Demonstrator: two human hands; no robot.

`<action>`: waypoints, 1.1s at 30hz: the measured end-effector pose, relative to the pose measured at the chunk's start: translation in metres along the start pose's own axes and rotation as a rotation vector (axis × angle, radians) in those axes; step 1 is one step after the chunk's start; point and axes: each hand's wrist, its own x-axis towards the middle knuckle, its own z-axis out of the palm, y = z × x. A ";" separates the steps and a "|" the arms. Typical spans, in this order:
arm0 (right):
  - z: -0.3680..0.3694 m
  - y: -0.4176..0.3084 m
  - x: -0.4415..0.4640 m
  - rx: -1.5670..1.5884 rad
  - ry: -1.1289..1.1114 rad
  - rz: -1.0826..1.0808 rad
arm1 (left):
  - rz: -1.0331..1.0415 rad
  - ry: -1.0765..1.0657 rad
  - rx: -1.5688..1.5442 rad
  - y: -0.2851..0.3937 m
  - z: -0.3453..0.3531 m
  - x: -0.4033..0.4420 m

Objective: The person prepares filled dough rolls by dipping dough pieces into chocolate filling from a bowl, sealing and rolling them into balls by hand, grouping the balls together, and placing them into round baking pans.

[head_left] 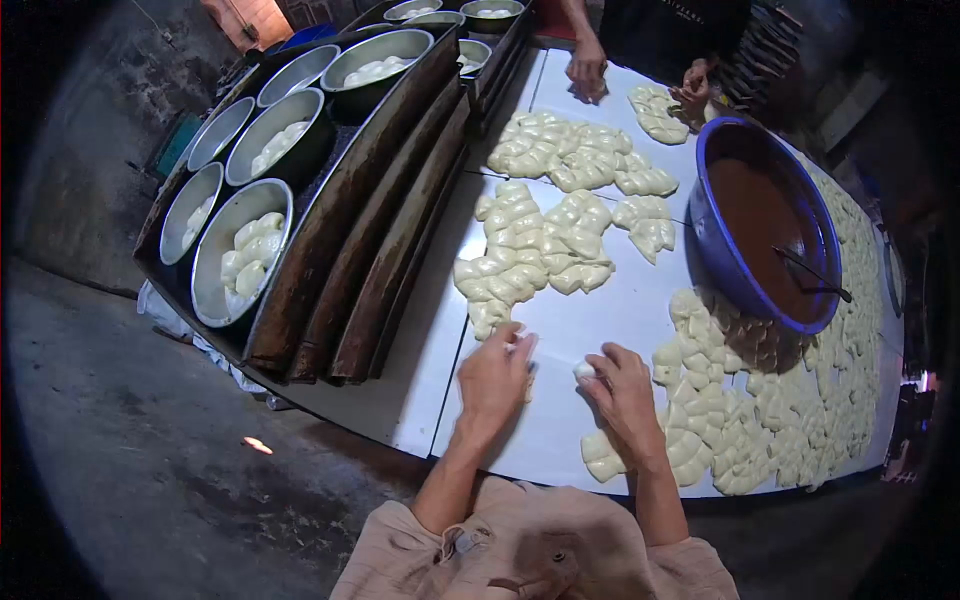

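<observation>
My left hand (493,387) is curled near the front of the white table, thumb and fingers together around a small whitish piece of dough that mostly hides in the grip. Just beyond its fingertips lies a group of pale dough pieces (515,250), pressed side by side. To the right, my right hand (625,398) is closed on a small white lump of dough (584,371) between thumb and fingers. Beside that hand, many flattened dough pieces (700,420) cover the right part of the table.
A blue basin (712,235) of brown filling, with a spoon (800,268) in it, stands on the right. At left, metal pans (205,290) holding dough sit on stacked dark trays (300,330). Across the white table (560,345), a co-worker's hands (587,72) work near other dough.
</observation>
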 end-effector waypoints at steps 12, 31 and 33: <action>0.050 -0.081 0.079 0.724 -0.424 0.638 | 0.022 0.153 -0.063 -0.038 -0.038 0.030; 0.047 -0.050 0.079 0.564 -0.374 0.584 | 0.734 -0.339 0.235 -0.025 -0.046 0.084; 0.053 -0.033 0.072 0.543 -0.337 0.537 | 0.752 -0.307 0.209 -0.021 -0.049 0.087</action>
